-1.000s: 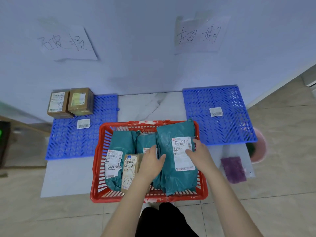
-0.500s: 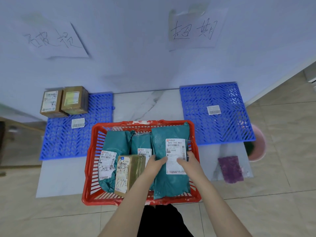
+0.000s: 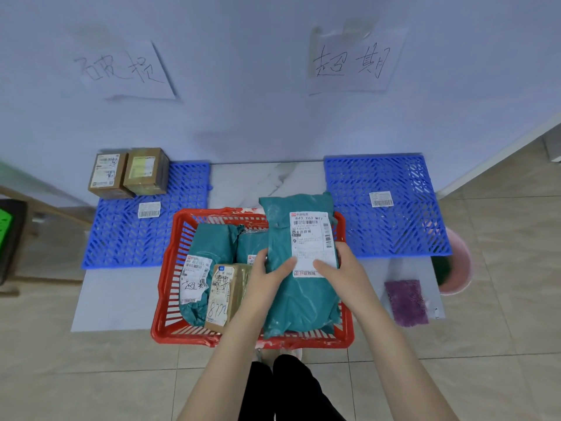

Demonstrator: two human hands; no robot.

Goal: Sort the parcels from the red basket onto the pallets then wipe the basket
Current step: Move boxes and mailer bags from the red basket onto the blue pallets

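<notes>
A red basket (image 3: 165,287) stands on the floor in front of me. Both hands hold a large teal parcel bag (image 3: 299,302) with a white label, raised above the basket's right side. My left hand (image 3: 267,276) grips its left edge and my right hand (image 3: 341,270) its right edge, thumbs on the label. Inside the basket lie a teal bag (image 3: 209,247), a second teal bag (image 3: 252,246) partly hidden, and a brown box (image 3: 226,291). The left blue pallet (image 3: 121,241) carries two brown boxes (image 3: 129,173) at its back corner. The right blue pallet (image 3: 385,232) carries only a barcode label.
Two handwritten paper signs (image 3: 124,71) hang on the wall above the pallets. A purple cloth (image 3: 406,302) lies on the white mat right of the basket. A pink bucket (image 3: 455,262) stands beyond it. A dark object with a green face (image 3: 9,235) sits at far left.
Both hands took hold of the large teal bag and lifted it up out of the basket, tilting its label toward me. The camera view shifted slightly.
</notes>
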